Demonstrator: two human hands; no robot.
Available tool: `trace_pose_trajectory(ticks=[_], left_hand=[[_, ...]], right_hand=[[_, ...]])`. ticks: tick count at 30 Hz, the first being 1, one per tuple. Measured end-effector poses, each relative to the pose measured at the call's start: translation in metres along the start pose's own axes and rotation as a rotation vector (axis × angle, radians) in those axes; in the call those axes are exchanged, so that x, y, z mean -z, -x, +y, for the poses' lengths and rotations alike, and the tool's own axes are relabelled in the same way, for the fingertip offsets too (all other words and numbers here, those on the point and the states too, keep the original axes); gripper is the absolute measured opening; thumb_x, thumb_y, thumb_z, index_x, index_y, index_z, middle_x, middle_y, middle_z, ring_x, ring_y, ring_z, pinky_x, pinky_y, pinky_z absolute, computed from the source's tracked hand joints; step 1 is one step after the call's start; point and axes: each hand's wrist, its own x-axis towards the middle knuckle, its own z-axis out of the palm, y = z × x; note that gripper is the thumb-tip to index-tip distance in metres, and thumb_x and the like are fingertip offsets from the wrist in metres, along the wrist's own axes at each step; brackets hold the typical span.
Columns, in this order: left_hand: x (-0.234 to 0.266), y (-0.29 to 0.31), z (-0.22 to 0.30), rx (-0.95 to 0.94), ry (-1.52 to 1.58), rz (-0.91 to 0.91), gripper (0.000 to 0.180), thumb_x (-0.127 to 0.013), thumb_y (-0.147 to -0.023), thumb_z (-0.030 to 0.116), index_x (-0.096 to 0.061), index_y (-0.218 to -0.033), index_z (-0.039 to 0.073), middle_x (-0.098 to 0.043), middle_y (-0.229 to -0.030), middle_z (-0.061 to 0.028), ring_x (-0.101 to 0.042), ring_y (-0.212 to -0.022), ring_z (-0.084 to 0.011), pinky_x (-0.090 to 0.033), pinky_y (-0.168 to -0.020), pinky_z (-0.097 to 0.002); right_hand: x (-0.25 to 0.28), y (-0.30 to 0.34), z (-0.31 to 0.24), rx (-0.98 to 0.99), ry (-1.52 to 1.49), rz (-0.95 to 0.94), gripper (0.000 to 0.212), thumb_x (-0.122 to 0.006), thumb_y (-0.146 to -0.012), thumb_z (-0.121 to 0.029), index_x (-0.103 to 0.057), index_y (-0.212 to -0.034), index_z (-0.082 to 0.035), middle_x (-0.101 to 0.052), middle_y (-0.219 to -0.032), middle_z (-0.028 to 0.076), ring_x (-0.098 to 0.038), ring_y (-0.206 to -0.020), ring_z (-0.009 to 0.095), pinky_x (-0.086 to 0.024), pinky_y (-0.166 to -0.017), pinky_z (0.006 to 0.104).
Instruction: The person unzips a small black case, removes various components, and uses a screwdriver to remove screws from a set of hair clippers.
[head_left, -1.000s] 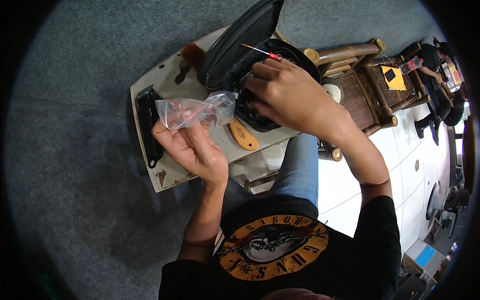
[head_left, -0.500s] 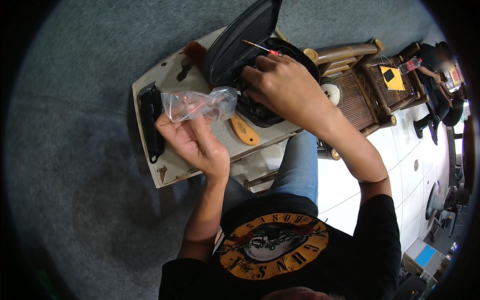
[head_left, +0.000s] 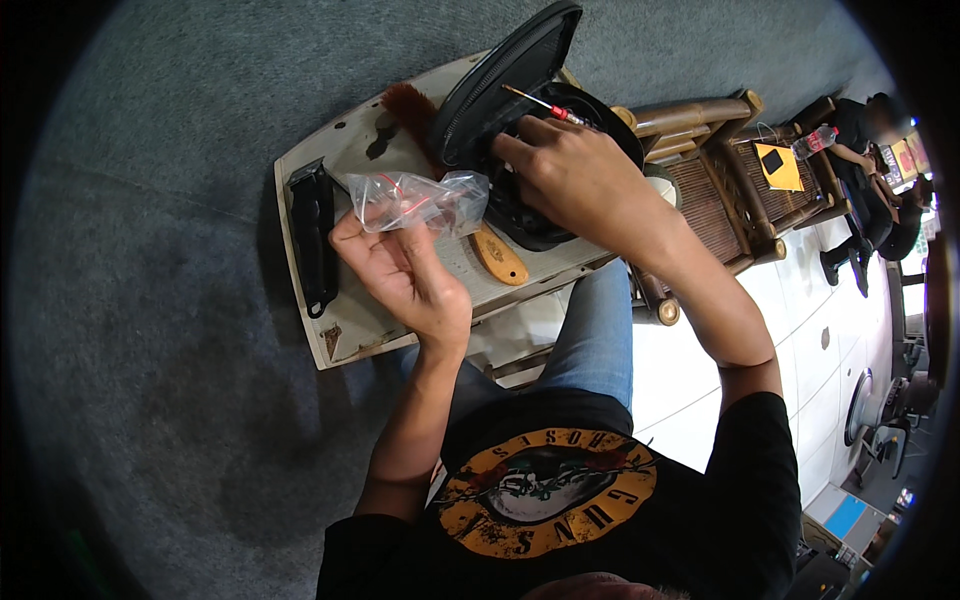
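My left hand (head_left: 410, 265) pinches a clear plastic zip bag (head_left: 440, 205) with a red seal strip. An open black zippered case (head_left: 545, 235) lies beyond, its lid (head_left: 505, 85) raised. Into it reaches my right hand (head_left: 585, 180), fingers curled, their tips hidden inside. A thin screwdriver (head_left: 545, 104) with a red handle sticks out along the far side of that hand; whether the hand grips it is unclear. Below the bag lies a wooden-handled tool (head_left: 500, 257), partly covered. A black hair clipper (head_left: 315, 240) rests left of my left hand.
The worn pale tabletop (head_left: 345, 335) carries these things, with a reddish-brown brush (head_left: 410, 115) behind the bag. To the right stand a bamboo bench (head_left: 705, 195), a yellow envelope (head_left: 782, 180) with a phone on it, and a bottle (head_left: 815, 142). Another person sits at the far right.
The table and things on it sit slightly further right in the picture. Both hands keep nearly the same poses, the left on the bag, the right in the case.
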Motion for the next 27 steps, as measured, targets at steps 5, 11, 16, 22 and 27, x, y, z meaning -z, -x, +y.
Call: trace_pose_trajectory(ticks=[5, 11, 16, 22, 27], left_hand=[[0.000, 0.000, -0.005, -0.017, -0.020, 0.018, 0.016, -0.058, -0.113, 0.005, -0.048, -0.126, 0.003, -0.065, -0.114, -0.0117, -0.063, -0.096, -0.0078, -0.051, -0.075, -0.0205], [0.001, 0.000, -0.002, 0.003, -0.034, 0.027, 0.016, -0.059, -0.113, 0.007, -0.049, -0.125, 0.003, -0.064, -0.107, -0.0068, -0.052, -0.078, 0.0000, -0.037, -0.063, -0.0167], [-0.001, 0.000, -0.001, 0.011, -0.039, 0.037, 0.015, -0.059, -0.114, 0.008, -0.049, -0.124, 0.004, -0.064, -0.107, -0.0059, -0.048, -0.075, 0.0003, -0.034, -0.061, -0.0174], [0.000, 0.000, -0.003, -0.006, -0.064, 0.029, 0.014, -0.059, -0.114, 0.009, -0.049, -0.123, 0.004, -0.064, -0.107, -0.0065, -0.048, -0.074, 0.0001, -0.034, -0.060, -0.0172], [0.001, 0.000, -0.006, -0.029, -0.053, 0.023, 0.014, -0.058, -0.115, 0.009, -0.049, -0.124, 0.003, -0.064, -0.108, -0.0076, -0.048, -0.073, 0.0003, -0.034, -0.059, -0.0169]], right_hand=[[0.000, -0.001, -0.001, -0.001, -0.041, -0.024, 0.030, -0.075, -0.094, -0.013, -0.077, -0.123, -0.005, -0.078, -0.110, 0.017, -0.081, -0.092, 0.036, -0.067, -0.078, 0.0458], [0.017, -0.003, 0.012, 0.062, -0.145, -0.170, 0.018, -0.079, -0.093, -0.018, -0.084, -0.106, -0.008, -0.082, -0.102, 0.014, -0.081, -0.096, 0.035, -0.066, -0.083, 0.0460], [0.028, -0.010, 0.003, 0.002, -0.070, -0.315, 0.020, -0.083, -0.093, -0.025, -0.085, -0.106, -0.010, -0.083, -0.101, 0.012, -0.081, -0.101, 0.032, -0.065, -0.087, 0.0447], [0.032, -0.012, 0.006, 0.016, -0.110, -0.353, 0.023, -0.086, -0.093, -0.028, -0.085, -0.109, -0.011, -0.084, -0.102, 0.011, -0.082, -0.102, 0.031, -0.064, -0.089, 0.0436], [0.028, -0.011, 0.007, 0.034, -0.126, -0.340, 0.028, -0.086, -0.093, -0.027, -0.083, -0.115, -0.011, -0.083, -0.103, 0.011, -0.081, -0.105, 0.031, -0.064, -0.089, 0.0436]])
